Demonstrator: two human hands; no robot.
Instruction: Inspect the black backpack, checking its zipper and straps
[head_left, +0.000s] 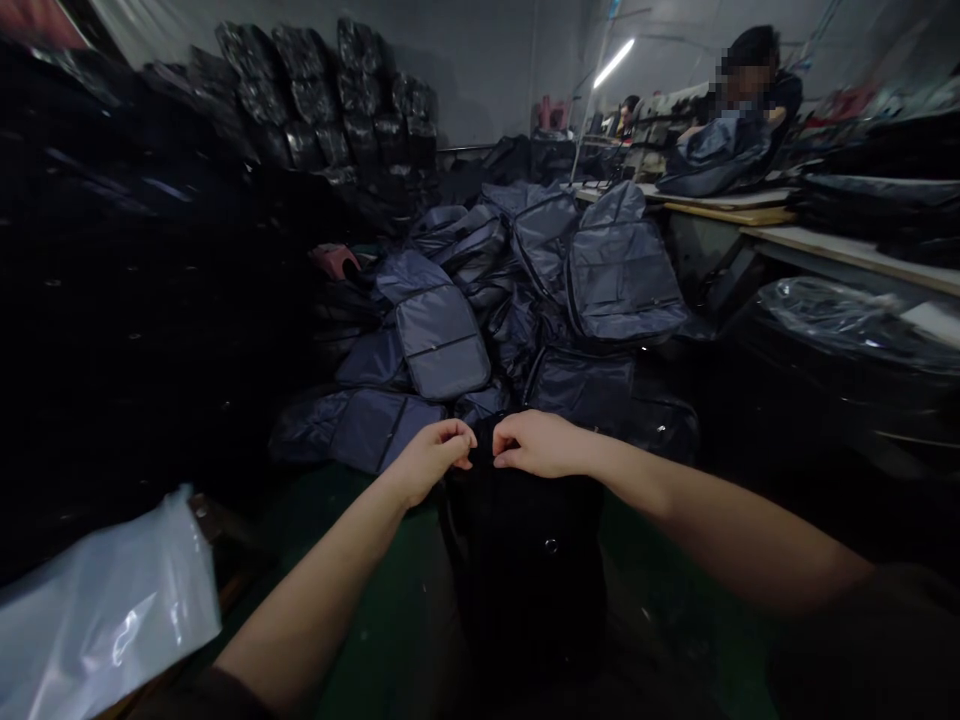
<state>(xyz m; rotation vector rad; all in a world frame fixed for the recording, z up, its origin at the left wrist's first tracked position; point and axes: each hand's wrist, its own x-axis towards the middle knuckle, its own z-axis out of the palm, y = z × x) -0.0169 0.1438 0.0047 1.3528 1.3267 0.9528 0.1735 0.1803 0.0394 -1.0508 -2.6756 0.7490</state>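
A black bag (525, 570), probably a backpack, hangs upright in front of me, a small shiny ring on its face. At its top edge my left hand (442, 450) is closed, fingers curled and pinching dark material. Just to the right, my right hand (529, 443) also grips the bag's top with bent fingers. A narrow gap separates the two hands. The exact part of the bag between my fingers is too dark to make out. Right behind the hands lies a heap of bags turned inside out, grey lining showing (442, 340).
Clear plastic sleeves (112, 610) lie at the lower left. Dark bags (150, 300) are piled high on the left, with wrapped bundles (322, 100) stacked behind. A co-worker (750, 90) handles a bag at a table (862, 250) on the right. The green floor (360, 600) shows below.
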